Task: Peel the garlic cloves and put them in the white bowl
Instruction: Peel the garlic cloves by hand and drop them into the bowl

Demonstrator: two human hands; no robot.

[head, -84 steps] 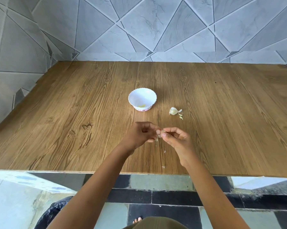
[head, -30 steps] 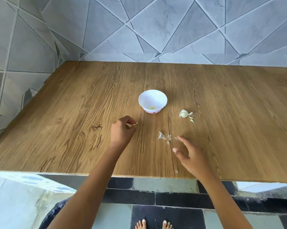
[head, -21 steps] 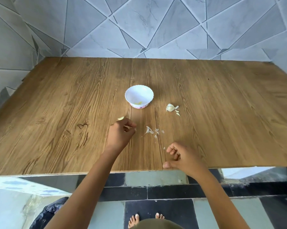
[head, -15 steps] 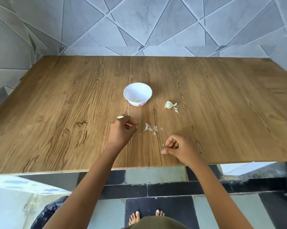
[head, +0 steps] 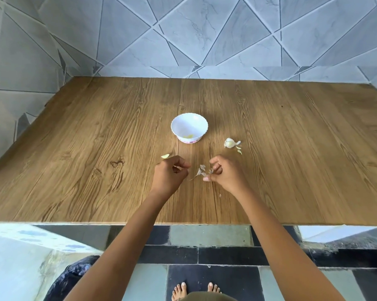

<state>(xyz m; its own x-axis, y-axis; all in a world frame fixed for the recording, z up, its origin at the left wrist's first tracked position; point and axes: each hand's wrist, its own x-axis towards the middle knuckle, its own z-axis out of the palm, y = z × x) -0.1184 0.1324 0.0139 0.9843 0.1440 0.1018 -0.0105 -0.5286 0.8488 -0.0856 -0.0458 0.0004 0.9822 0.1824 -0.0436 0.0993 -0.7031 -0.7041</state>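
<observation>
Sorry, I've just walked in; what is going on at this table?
A person is peeling garlic at a wooden table. The left hand and the right hand are curled beside loose garlic skins; whether either grips anything is unclear. One pale clove lies by the left hand, an unpeeled piece further right, and the white bowl holds something yellowish.

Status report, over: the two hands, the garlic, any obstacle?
Left hand curled beside peeled clove, grip unclear. Right hand curled at loose skins, grip unclear. Nothing blocks white bowl.
</observation>
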